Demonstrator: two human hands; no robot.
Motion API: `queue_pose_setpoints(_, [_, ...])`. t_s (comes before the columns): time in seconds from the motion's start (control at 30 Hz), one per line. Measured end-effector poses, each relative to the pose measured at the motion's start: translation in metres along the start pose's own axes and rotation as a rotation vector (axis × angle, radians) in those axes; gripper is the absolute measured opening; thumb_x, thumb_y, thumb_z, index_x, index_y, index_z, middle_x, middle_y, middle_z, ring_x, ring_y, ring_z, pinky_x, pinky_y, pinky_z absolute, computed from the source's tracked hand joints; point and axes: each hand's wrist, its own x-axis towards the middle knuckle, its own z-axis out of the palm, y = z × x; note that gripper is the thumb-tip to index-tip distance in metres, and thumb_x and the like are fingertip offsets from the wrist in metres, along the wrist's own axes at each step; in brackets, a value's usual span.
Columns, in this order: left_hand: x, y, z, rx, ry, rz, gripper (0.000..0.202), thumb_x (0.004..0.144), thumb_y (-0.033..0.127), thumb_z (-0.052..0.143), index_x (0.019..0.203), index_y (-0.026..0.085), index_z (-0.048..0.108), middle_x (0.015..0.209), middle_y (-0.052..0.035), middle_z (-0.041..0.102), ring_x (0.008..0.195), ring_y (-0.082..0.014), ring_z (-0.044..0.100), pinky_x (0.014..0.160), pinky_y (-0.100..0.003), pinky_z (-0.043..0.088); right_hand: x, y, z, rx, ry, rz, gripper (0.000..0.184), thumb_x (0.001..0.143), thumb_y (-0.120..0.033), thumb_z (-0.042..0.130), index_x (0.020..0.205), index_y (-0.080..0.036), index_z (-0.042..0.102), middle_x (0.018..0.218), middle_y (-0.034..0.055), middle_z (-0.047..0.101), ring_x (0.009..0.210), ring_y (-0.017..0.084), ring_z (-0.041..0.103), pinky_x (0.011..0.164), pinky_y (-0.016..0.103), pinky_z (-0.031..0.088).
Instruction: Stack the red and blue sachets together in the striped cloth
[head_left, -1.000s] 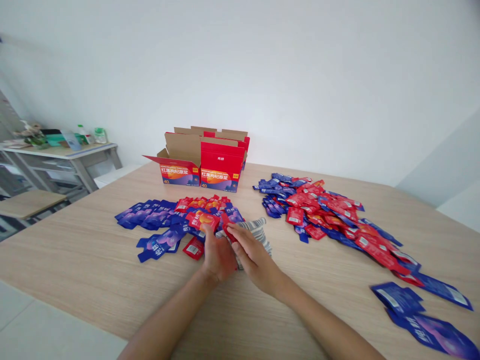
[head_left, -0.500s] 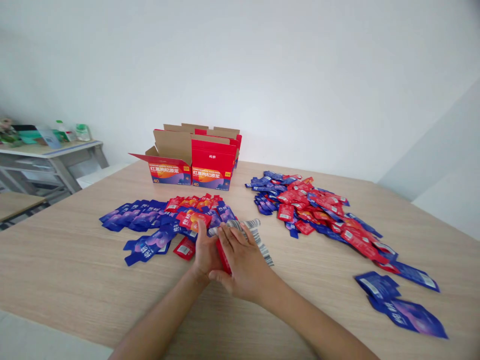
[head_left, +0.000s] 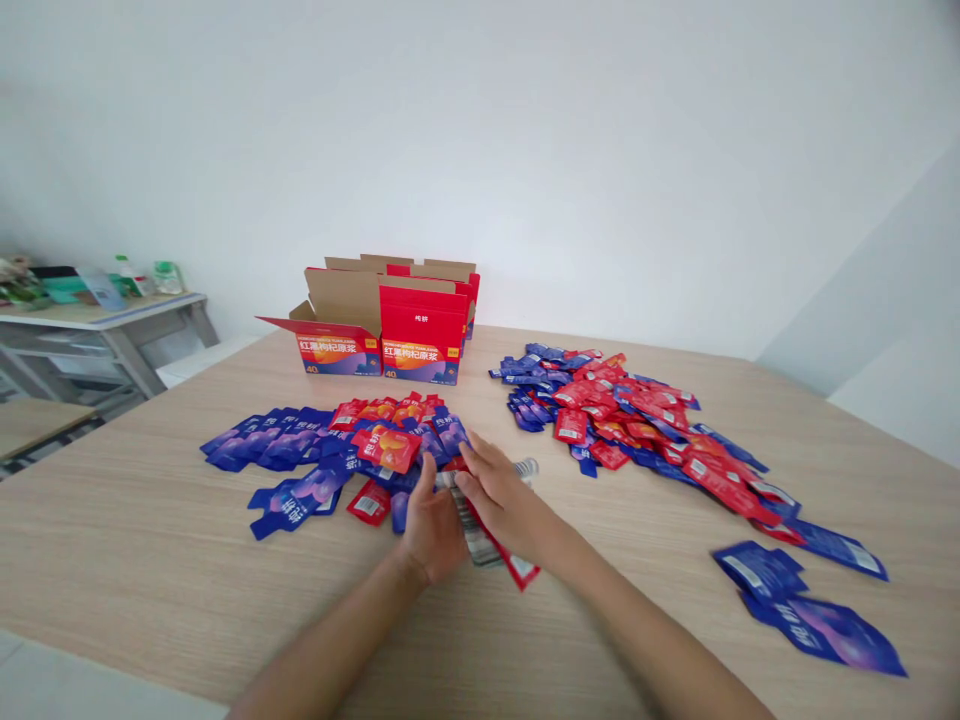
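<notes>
Pkt pile [head_left: 341,440] sits twd table's [head_left: 150,540] left edge, open boxes [head_left: 409,330] nr far edge. Nr front edge, approx mid, L hand [head_left: 433,535] grips striped cloth [head_left: 480,548]; R hand [head_left: 510,505] clasps red pkt [head_left: 519,568] against it. Mixed heap [head_left: 611,405] runs twd right edge.

Boxes [head_left: 421,335] on table [head_left: 187,560], pouches [head_left: 388,448] before them, pouch heap [head_left: 600,400] at right, wall [head_left: 525,150] behind
</notes>
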Motion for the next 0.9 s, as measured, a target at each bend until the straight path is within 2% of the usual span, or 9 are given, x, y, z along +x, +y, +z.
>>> queue_pose_setpoints(0.13, [0.005, -0.018, -0.01, 0.111, 0.066, 0.092, 0.061, 0.086, 0.067, 0.059, 0.126, 0.023, 0.068, 0.133, -0.0103, 0.068, 0.138, -0.032, 0.05, 0.116, -0.047, 0.036, 0.005, 0.011, 0.036, -0.109, 0.294, 0.028, 0.052, 0.105, -0.029, 0.032, 0.154, -0.011, 0.036, 0.162, 0.0193, 0.033, 0.154, 0.03, 0.022, 0.121, 0.061, 0.018])
queue_pose_setpoints(0.2, [0.009, -0.022, -0.016, 0.15, 0.116, 0.105, 0.054, 0.082, 0.062, 0.067, 0.121, 0.024, 0.07, 0.13, -0.0082, 0.07, 0.139, -0.0317, 0.049, 0.116, -0.047, 0.037, 0.008, 0.018, 0.043, -0.162, 0.397, 0.005, 0.048, 0.105, -0.026, 0.033, 0.15, -0.013, 0.042, 0.159, 0.018, 0.038, 0.151, 0.03, 0.028, 0.12, 0.06, 0.019])
queue_pose_setpoints(0.27, [0.012, -0.024, -0.021, 0.191, 0.101, 0.058, 0.05, 0.075, 0.049, 0.08, 0.117, 0.022, 0.072, 0.125, -0.0085, 0.073, 0.137, -0.0323, 0.051, 0.117, -0.047, 0.036, 0.011, 0.023, 0.042, -0.181, 0.369, 0.011, 0.041, 0.104, -0.025, 0.037, 0.14, -0.014, 0.053, 0.145, 0.0173, 0.055, 0.137, 0.029, 0.048, 0.114, 0.051, 0.034])
queue_pose_setpoints(0.33, [0.013, -0.025, -0.024, 0.257, 0.044, 0.005, 0.051, 0.067, 0.035, 0.087, 0.113, 0.018, 0.073, 0.119, -0.0107, 0.074, 0.134, -0.0329, 0.054, 0.117, -0.047, 0.035, 0.014, 0.025, 0.037, -0.176, 0.263, 0.032, 0.031, 0.103, -0.027, 0.042, 0.122, -0.017, 0.065, 0.117, 0.0128, 0.071, 0.108, 0.025, 0.065, 0.095, 0.039, 0.048])
queue_pose_setpoints(0.43, [0.013, -0.027, -0.026, 0.35, -0.002, -0.018, 0.052, 0.064, 0.028, 0.089, 0.112, 0.015, 0.073, 0.113, -0.0131, 0.076, 0.128, -0.0336, 0.059, 0.116, -0.049, 0.036, 0.017, 0.026, 0.026, -0.179, 0.217, 0.076, 0.029, 0.104, -0.03, 0.044, 0.096, -0.021, 0.07, 0.091, 0.0076, 0.072, 0.086, 0.022, 0.067, 0.078, 0.031, 0.049])
queue_pose_setpoints(0.57, [0.012, -0.037, -0.031, 0.488, 0.063, -0.023, 0.052, 0.058, 0.023, 0.093, 0.106, 0.016, 0.075, 0.107, -0.0116, 0.078, 0.12, -0.0339, 0.065, 0.111, -0.049, 0.041, 0.017, 0.026, 0.014, -0.057, 0.377, 0.168, 0.034, 0.107, -0.037, 0.036, 0.106, -0.021, 0.066, 0.097, 0.0067, 0.072, 0.09, 0.02, 0.067, 0.08, 0.029, 0.047])
queue_pose_setpoints(0.67, [0.01, -0.048, -0.035, 0.6, 0.148, -0.019, 0.046, 0.061, 0.02, 0.092, 0.104, 0.017, 0.075, 0.11, -0.0112, 0.077, 0.118, -0.033, 0.066, 0.11, -0.048, 0.042, 0.017, 0.027, 0.008, 0.103, 0.504, 0.206, 0.038, 0.107, -0.043, 0.035, 0.111, -0.021, 0.066, 0.104, 0.0075, 0.073, 0.095, 0.021, 0.068, 0.085, 0.031, 0.049])
queue_pose_setpoints(0.8, [0.011, -0.051, -0.03, 0.493, 0.293, -0.022, 0.039, 0.068, 0.022, 0.087, 0.104, 0.016, 0.073, 0.107, -0.0129, 0.078, 0.112, -0.0331, 0.069, 0.109, -0.051, 0.045, 0.024, 0.04, -0.007, 0.076, 0.492, 0.177, 0.046, 0.108, -0.04, 0.025, 0.129, -0.018, 0.06, 0.122, 0.0109, 0.069, 0.113, 0.021, 0.064, 0.098, 0.035, 0.047])
queue_pose_setpoints(0.9, [0.016, -0.039, -0.021, 0.329, 0.389, -0.01, 0.03, 0.076, 0.023, 0.081, 0.101, 0.014, 0.071, 0.095, -0.0133, 0.079, 0.106, -0.0328, 0.072, 0.105, -0.052, 0.049, 0.029, 0.071, -0.03, -0.1, 0.411, 0.322, 0.049, 0.108, -0.034, 0.018, 0.139, -0.017, 0.053, 0.133, 0.0123, 0.064, 0.121, 0.021, 0.059, 0.102, 0.036, 0.046])
